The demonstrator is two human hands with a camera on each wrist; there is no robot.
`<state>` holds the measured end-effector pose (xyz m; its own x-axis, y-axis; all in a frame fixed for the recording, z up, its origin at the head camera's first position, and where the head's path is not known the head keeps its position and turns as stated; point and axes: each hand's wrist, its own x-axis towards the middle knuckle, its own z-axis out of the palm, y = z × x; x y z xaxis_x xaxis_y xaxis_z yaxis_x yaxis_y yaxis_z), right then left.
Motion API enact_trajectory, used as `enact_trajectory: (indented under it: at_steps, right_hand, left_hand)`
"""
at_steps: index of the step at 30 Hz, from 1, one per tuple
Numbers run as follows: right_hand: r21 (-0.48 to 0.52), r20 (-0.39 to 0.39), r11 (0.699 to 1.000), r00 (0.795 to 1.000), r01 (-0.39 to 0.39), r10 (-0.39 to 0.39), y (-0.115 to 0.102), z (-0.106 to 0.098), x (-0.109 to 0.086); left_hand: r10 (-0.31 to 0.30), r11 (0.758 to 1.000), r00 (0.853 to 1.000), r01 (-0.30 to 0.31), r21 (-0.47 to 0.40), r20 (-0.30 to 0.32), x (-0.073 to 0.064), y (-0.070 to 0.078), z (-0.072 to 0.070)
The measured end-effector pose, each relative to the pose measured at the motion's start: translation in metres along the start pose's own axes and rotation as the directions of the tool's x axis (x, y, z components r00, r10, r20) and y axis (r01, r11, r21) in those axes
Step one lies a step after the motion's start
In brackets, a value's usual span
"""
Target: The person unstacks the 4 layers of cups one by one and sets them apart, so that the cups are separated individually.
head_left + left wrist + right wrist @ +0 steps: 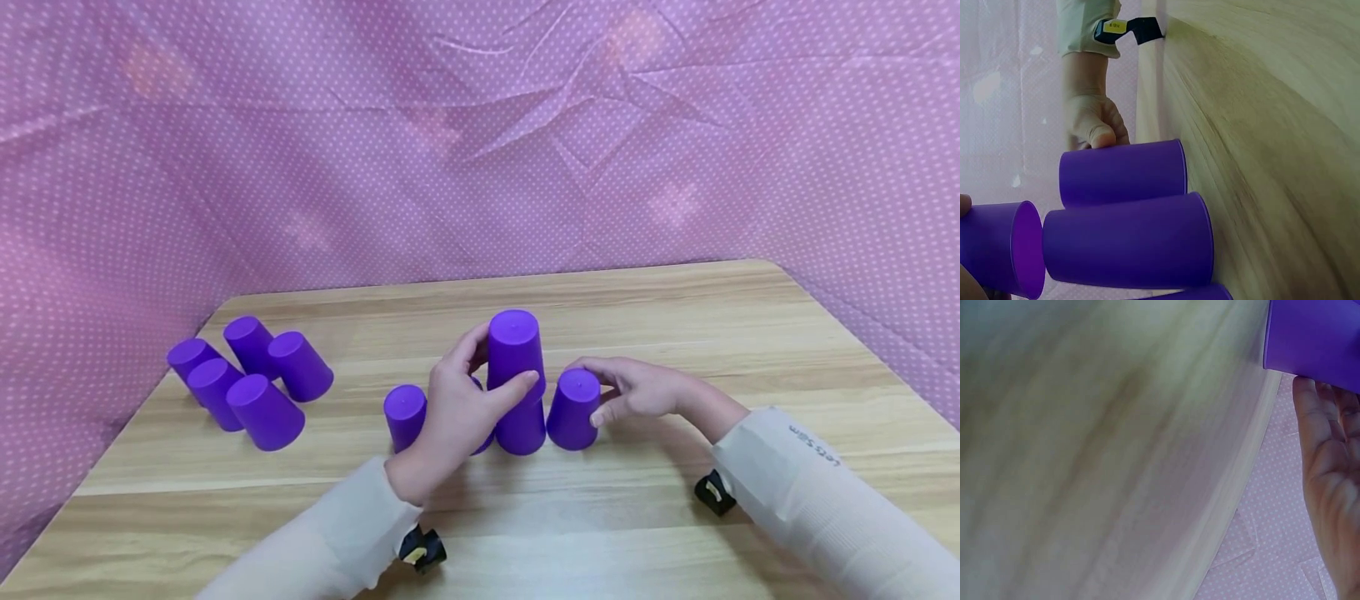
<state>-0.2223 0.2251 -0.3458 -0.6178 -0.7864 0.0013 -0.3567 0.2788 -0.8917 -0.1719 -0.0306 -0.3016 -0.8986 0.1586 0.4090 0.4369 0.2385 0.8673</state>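
Note:
My left hand (pixel 465 408) grips an upside-down purple cup (pixel 514 354), thumb across its front. In the left wrist view this held cup (pixel 988 244) is on the left, its rim at the base of a standing cup (pixel 1129 240); whether they touch I cannot tell. My right hand (pixel 645 387) holds a neighbouring upside-down cup (pixel 573 417) between thumb and fingers, its rim on the table. The right wrist view shows only part of that cup (pixel 1316 340) beside my fingers. Left of the pair, another cup (pixel 405 412) stands partly behind my left wrist, and one more is mostly hidden by that hand.
Several more upside-down purple cups (pixel 266 412) stand in a group on the left of the wooden table (pixel 675 533). Pink dotted cloth (pixel 480 167) hangs behind the table and along its sides. Each sleeve carries a black wrist device (pixel 714 492).

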Motion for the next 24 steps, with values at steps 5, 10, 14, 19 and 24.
enact_trajectory:
  at_steps: [5, 10, 14, 19, 24]
  right_hand:
    - [0.014, -0.001, 1.0, 1.0, 0.0, 0.0, 0.0, 0.0, 0.0]
    - [0.01, -0.004, 1.0, 1.0, -0.007, 0.007, -0.002, 0.001, -0.001]
    - [0.003, 0.0, 1.0, 1.0, 0.001, -0.001, 0.0, 0.001, -0.001]
    - [0.011, 0.006, 1.0, 1.0, 0.009, -0.01, 0.002, 0.002, 0.0]
    - [0.019, 0.008, 1.0, 1.0, 0.005, -0.005, 0.002, 0.002, 0.0]
  left_hand:
    - [-0.021, 1.0, 1.0, 0.021, 0.005, -0.021, -0.001, 0.0, -0.007]
    - [-0.02, 1.0, 0.999, 0.02, -0.012, -0.045, -0.002, 0.001, -0.014]
    - [-0.032, 0.999, 0.998, 0.03, -0.028, -0.063, -0.003, 0.002, -0.022]
    - [-0.02, 1.0, 0.996, 0.02, -0.004, -0.09, -0.003, -0.001, -0.03]
    - [-0.006, 0.999, 0.994, 0.011, 0.044, -0.113, -0.004, -0.003, -0.04]
